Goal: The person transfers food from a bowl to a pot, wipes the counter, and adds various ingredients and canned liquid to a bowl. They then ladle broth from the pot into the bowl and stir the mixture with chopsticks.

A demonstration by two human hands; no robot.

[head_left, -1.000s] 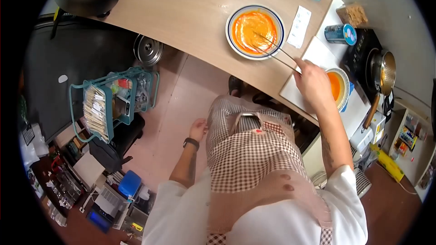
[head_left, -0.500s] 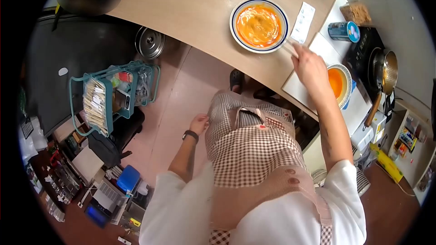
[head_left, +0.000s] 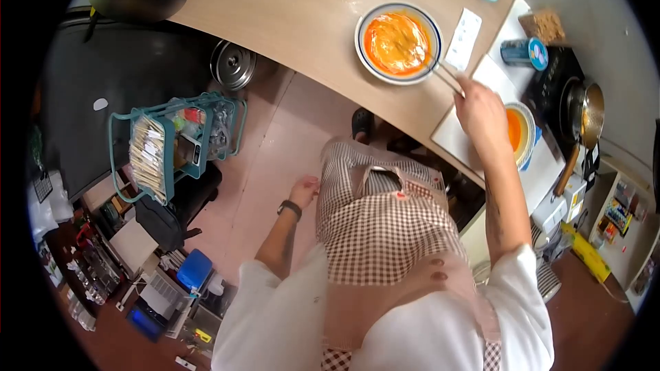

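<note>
My right hand [head_left: 481, 111] is closed round a pair of chopsticks [head_left: 447, 79], whose tips dip into the right side of a blue-rimmed white bowl [head_left: 360, 55]. Streaky orange and yellow beaten egg [head_left: 397, 42] fills the bowl, which stands on the wooden table. Just right of my wrist, a second patterned bowl [head_left: 528, 139] holds smooth orange liquid, partly hidden by the hand. My left hand [head_left: 304, 191] hangs low beside the checked apron [head_left: 385, 233], fingers loosely extended and holding nothing.
The wooden table [head_left: 295, 7] carries a white paper slip [head_left: 464, 38]. On the right are a blue can [head_left: 524, 53], a cooktop [head_left: 550, 82] and a wooden-handled pan [head_left: 588, 113]. A teal rolling cart [head_left: 168, 165] and a metal lid [head_left: 233, 65] are at left.
My right hand has shifted slightly right and down, and the chopsticks, blurred before, now show clearly. The egg's surface pattern has changed. The whole view has shifted slightly; my left hand stays low.
</note>
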